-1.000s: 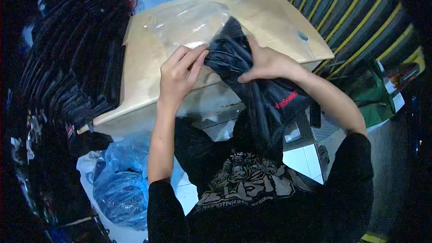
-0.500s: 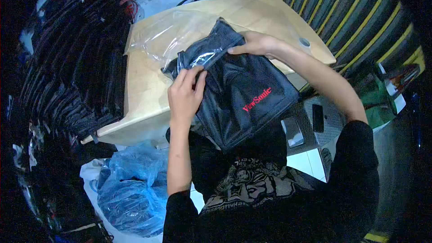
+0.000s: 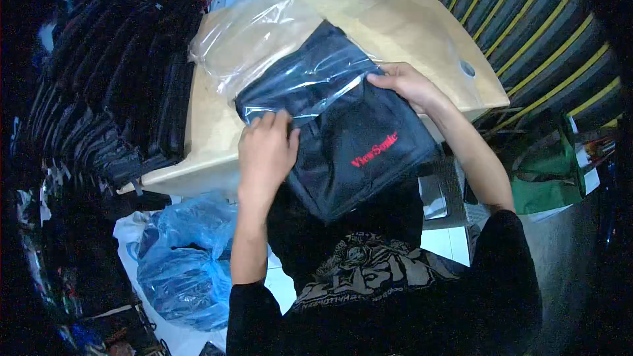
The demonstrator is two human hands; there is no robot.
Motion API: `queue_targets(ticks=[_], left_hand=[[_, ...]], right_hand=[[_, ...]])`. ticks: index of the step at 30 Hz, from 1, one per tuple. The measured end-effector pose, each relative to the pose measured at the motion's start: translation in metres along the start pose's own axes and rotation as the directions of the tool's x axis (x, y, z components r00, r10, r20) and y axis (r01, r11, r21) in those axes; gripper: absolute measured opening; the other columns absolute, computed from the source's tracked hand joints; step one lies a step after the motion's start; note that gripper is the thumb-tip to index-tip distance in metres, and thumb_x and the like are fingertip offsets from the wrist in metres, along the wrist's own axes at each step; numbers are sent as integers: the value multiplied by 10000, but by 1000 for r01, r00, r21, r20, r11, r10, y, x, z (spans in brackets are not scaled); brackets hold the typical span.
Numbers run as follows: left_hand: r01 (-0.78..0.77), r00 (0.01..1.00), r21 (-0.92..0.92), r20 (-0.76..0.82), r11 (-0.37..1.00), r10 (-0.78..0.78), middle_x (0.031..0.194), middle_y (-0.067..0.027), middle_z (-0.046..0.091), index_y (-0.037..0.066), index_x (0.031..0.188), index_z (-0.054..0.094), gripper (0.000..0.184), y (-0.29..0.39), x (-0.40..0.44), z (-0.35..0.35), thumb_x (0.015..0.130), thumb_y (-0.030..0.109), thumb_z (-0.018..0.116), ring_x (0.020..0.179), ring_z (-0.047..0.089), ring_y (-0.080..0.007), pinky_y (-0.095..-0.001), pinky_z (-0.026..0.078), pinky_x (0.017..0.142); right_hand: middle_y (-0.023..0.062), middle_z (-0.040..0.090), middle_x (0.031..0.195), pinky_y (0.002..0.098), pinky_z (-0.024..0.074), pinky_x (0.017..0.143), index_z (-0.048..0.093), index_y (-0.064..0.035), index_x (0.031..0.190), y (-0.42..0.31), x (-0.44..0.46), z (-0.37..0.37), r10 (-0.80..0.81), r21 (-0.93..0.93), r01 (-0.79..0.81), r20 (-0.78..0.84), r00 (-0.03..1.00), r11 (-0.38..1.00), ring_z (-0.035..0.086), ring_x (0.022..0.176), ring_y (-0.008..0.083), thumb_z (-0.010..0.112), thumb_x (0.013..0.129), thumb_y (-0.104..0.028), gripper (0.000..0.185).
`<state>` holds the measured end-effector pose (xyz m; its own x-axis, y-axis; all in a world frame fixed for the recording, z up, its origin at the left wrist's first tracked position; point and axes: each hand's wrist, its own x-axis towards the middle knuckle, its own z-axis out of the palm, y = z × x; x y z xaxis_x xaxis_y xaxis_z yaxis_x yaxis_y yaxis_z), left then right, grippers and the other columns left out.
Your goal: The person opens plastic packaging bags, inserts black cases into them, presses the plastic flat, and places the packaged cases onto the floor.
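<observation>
A black fabric bag (image 3: 356, 125) with red "ViewSonic" lettering lies tilted across the near edge of the table, its lower corner by my shirt. A clear plastic bag (image 3: 231, 66) covers its far end, and the rest of the plastic spreads over the tabletop. The curled fingers of my left hand (image 3: 266, 151) grip the plastic's open edge at the black bag's left side. At the right side, my right hand (image 3: 410, 87) pinches that edge against the fabric, thumb on top and fingers partly hidden beneath.
The light wooden table (image 3: 435, 33) has a round grommet (image 3: 467, 68). Many black bags are stacked (image 3: 132, 86) at the left. A blue plastic bag (image 3: 188, 277) lies below the table. Yellow-edged dark items (image 3: 527, 33) line the right, above a green bag (image 3: 544, 188).
The plastic's edge is spread wider and flatter over the black bag's far end. My right hand has moved right and slightly down; my left hand has shifted slightly down.
</observation>
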<state>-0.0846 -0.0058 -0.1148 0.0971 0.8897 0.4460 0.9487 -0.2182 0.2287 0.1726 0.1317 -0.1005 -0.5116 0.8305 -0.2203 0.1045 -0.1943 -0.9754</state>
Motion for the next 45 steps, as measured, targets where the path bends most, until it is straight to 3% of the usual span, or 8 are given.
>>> queue_targets(ticks=[1,5,9,14,18,23,33,45], left_hand=[[-20,999,36,-29,999,21,838,-142,590,55,960,582,168,4,-3,3,819,132,631,796,582,-337,-430,473,692],[88,994,75,-66,993,-83,807,-104,575,84,895,573,63,-6,-6,20,845,117,591,781,576,-306,-431,453,671],[101,965,44,-246,994,-87,808,-97,541,84,915,572,62,-22,-16,44,884,137,562,742,552,-301,-425,431,649],[122,951,22,-288,992,-111,806,-89,553,79,913,587,72,-22,-16,51,880,142,580,743,552,-281,-407,423,665],[-8,948,-18,-317,1000,2,791,-63,561,96,943,630,99,-17,-7,48,847,113,619,718,564,-261,-391,435,655],[-276,923,-45,-289,960,252,789,-50,565,98,996,648,229,-16,6,27,771,60,660,644,584,-244,-359,472,576],[-576,786,-124,-357,808,505,780,-71,597,-4,990,660,296,52,-17,-4,694,-6,645,611,609,-177,-297,505,524],[-624,776,-101,-200,775,599,765,-25,570,55,964,696,286,79,-64,-25,679,88,692,632,580,-129,-259,485,568]], right_hand=[[124,681,998,261,513,805,629,46,1105,1,2,-6,-31,-361,-6,-97,995,933,651,878,157,653,872,-233,365],[163,649,1049,327,484,875,602,73,1118,-38,-13,5,199,-369,-226,-111,974,901,620,964,218,631,878,-308,450],[214,390,1414,382,341,1080,272,69,1407,33,-21,-37,-153,423,37,243,958,905,437,1270,283,642,826,-496,891],[183,234,1507,488,256,1116,150,-5,1465,122,-82,-4,-481,890,158,76,873,427,328,1342,338,687,771,-534,1025],[98,397,1408,479,480,938,281,-193,1438,150,-116,69,-222,628,266,-149,964,732,463,1224,296,688,849,-171,716],[81,616,1054,250,556,533,428,-9,1234,91,-117,93,-157,321,314,-432,888,894,639,804,148,635,872,-88,425],[92,598,1104,299,550,508,415,-4,1261,49,-59,97,-272,300,525,-597,755,796,636,819,182,643,874,-128,467],[89,599,971,279,528,697,550,-28,1082,58,6,81,127,848,200,-297,946,491,606,857,192,626,896,-237,290]])
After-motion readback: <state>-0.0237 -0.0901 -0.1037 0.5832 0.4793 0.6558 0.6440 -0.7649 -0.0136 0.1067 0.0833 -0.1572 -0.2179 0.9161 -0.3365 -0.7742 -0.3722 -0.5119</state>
